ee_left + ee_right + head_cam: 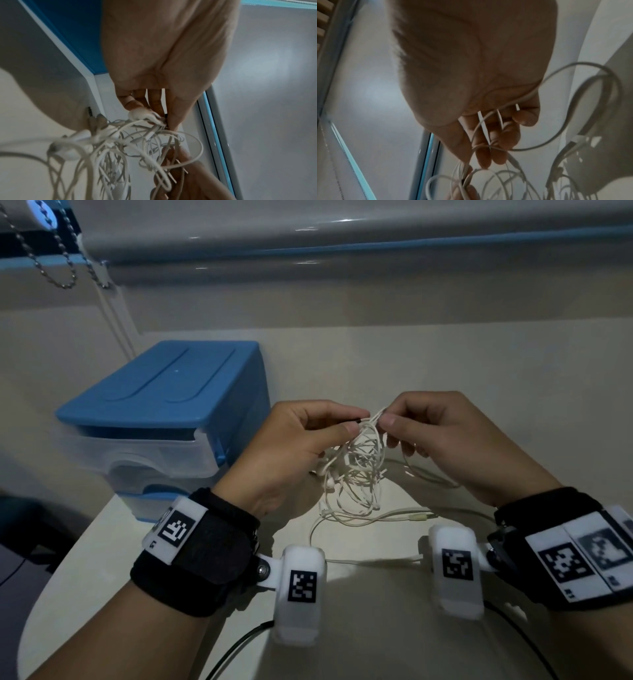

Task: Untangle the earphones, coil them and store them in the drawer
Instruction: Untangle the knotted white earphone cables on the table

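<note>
A tangled bundle of white earphones (356, 470) hangs above the pale table (445, 364) between my two hands. My left hand (301, 440) pinches the top of the tangle between thumb and forefinger; an earbud (142, 115) shows at its fingertips. My right hand (438, 433) pinches strands at the same top point, and a loop of cord (556, 105) runs across its curled fingers. Loose cord trails on the table under the wrists. The blue-topped drawer unit (164, 412) stands to the left, its clear drawers (144, 453) pushed in.
A wall and a window sill (342, 251) run along the back of the table. A bead chain (58, 265) hangs at the upper left. Black cables (239, 645) lie near the table's front edge, which curves down at the left.
</note>
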Demonstrator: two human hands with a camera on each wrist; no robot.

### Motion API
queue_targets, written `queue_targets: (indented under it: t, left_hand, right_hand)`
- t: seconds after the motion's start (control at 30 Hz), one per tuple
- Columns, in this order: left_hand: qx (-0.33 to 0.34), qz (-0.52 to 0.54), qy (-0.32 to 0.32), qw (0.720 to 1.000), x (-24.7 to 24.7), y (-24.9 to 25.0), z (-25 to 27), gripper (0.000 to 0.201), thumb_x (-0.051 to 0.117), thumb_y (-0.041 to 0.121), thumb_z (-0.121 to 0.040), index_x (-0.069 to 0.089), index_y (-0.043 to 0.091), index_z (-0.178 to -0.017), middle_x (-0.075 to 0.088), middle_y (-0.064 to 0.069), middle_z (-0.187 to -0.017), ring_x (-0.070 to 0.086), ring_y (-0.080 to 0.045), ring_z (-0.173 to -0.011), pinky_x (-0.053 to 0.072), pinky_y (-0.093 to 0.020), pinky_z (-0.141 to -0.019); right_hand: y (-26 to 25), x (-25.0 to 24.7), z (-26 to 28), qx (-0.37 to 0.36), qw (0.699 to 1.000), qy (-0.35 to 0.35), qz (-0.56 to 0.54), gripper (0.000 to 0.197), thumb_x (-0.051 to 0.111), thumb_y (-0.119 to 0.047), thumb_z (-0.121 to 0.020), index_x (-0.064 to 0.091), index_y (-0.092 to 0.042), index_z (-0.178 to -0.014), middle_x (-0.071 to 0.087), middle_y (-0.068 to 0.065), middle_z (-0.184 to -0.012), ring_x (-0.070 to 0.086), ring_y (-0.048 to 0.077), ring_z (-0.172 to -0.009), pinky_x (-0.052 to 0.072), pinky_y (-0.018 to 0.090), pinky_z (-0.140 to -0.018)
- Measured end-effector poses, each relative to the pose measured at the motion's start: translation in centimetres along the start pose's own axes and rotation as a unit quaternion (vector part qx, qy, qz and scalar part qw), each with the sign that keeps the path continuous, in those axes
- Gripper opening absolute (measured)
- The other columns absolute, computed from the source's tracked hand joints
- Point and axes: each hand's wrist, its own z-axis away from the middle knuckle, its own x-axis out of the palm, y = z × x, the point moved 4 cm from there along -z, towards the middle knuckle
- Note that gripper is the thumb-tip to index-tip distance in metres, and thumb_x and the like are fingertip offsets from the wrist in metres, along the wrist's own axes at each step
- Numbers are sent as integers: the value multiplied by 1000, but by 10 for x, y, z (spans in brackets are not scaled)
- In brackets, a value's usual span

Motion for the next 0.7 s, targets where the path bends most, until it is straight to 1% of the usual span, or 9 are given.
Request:
queue_targets:
  t: [0.13, 0.23, 0.27, 0.33, 0.37, 0.43, 0.5, 0.6, 0.7]
  left_hand:
    - [10, -8, 7, 1000, 0, 2, 0, 16, 69, 2, -93, 78, 7, -105, 80, -6, -98, 72, -4, -82, 50, -11, -66]
    - [28, -19, 27, 999, -3, 4, 0, 16, 71, 5, -92, 79, 9, -106, 80, -4, -98, 72, -5, -87, 51, -12, -71]
    - [36, -20, 42, 998, -5, 5, 1, 16, 71, 5, -92, 79, 10, -105, 80, -4, -97, 72, -6, -87, 52, -14, -73]
    - [49, -11, 77, 996, -11, 5, -1, 15, 70, 6, -94, 79, 13, -104, 79, -5, -97, 71, -13, -90, 58, -26, -82]
    - [51, -3, 95, 994, -13, 4, -2, 15, 69, 7, -95, 79, 14, -104, 79, -7, -99, 70, -18, -92, 60, -33, -88]
    - [50, 19, 118, 992, -16, 3, -2, 16, 67, 7, -97, 78, 15, -104, 77, -12, -103, 69, -22, -95, 59, -38, -93]
    - [47, 34, 123, 991, -16, 3, -2, 17, 64, 6, -98, 78, 13, -106, 75, -15, -107, 68, -19, -92, 58, -32, -90]
    - [31, 56, 127, 990, -15, 3, -2, 19, 58, 6, -102, 75, 9, -109, 72, -19, -102, 63, -18, -82, 56, -27, -77]
    - [6, 84, 128, 988, -15, 2, -2, 22, 53, 7, -104, 74, 8, -109, 71, -10, -93, 59, -15, -73, 52, -26, -66]
  right_hand:
    - [-5, -2, 0, -37, 998, 41, 6, 24, 64, -21, -100, 76, -8, -84, 52, -12, -56, 37, 5, -54, 31, 18, -55]
    - [-7, -3, 0, -49, 998, 49, -4, 25, 66, -24, -99, 76, -8, -82, 61, -1, -58, 44, 4, -58, 35, 17, -62]
    - [-7, -4, 0, -49, 997, 50, -12, 25, 68, -26, -97, 76, -9, -81, 58, 5, -58, 43, 6, -58, 36, 17, -61]
    - [-7, -9, -1, -54, 995, 78, -38, 19, 75, -25, -91, 75, -9, -80, 47, -1, -54, 37, 10, -55, 34, 15, -57]
    - [-7, -14, -1, -64, 990, 110, -55, 14, 79, -22, -88, 74, -11, -81, 47, -3, -55, 36, 12, -56, 35, 17, -58]
    - [-9, -28, 0, -99, 971, 199, -91, 10, 84, -15, -81, 75, -17, -86, 47, 6, -63, 37, 22, -61, 38, 26, -62]
    - [-10, -39, 2, -122, 950, 266, -110, 21, 83, -10, -80, 73, -20, -95, 45, 13, -71, 41, 25, -66, 44, 29, -69]
    - [-10, -44, 3, -126, 939, 303, -100, 28, 82, -8, -80, 71, -20, -104, 46, 11, -73, 48, 23, -71, 51, 28, -74]
    - [-7, -45, 2, -109, 935, 328, -72, 28, 83, -18, -80, 71, -26, -103, 46, 12, -76, 48, 22, -72, 50, 37, -71]
